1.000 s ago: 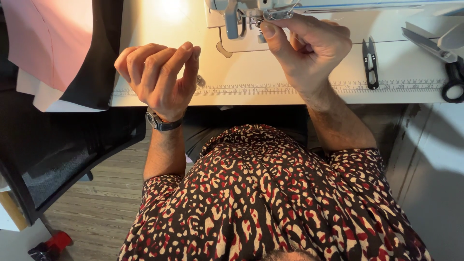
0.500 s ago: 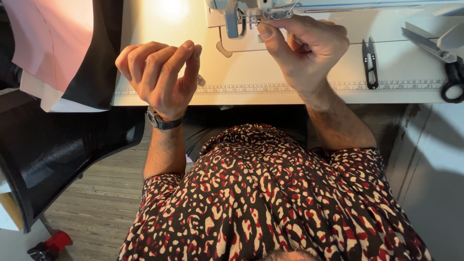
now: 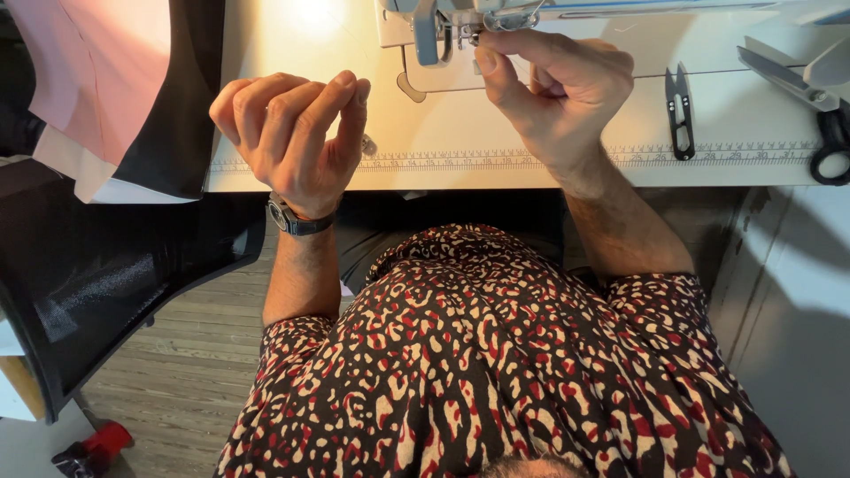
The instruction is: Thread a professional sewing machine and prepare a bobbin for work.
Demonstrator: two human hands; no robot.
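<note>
My right hand [image 3: 558, 88] is up at the needle area of the white sewing machine [image 3: 443, 26]. Its thumb and forefinger are pinched together just right of the presser foot, and whatever they pinch is too fine to see. My left hand [image 3: 292, 133] hovers over the front edge of the pale sewing table [image 3: 496, 168] with curled fingers, thumb tip against the fingertips, and nothing visible in it. A small shiny metal piece [image 3: 368, 144] lies on the table just beside that hand. A dark watch [image 3: 297, 219] sits on the left wrist.
Black thread snips [image 3: 679, 111] lie right of my right hand, and large scissors [image 3: 815, 106] lie at the far right. A measuring tape strip [image 3: 726, 155] runs along the table's front edge. Pink fabric [image 3: 97, 71] and black fabric [image 3: 177, 115] hang over the table's left end. A black chair [image 3: 106, 274] stands lower left.
My right hand has shifted slightly left toward the needle, thumb tip now beside the presser foot. The left hand has barely moved.
</note>
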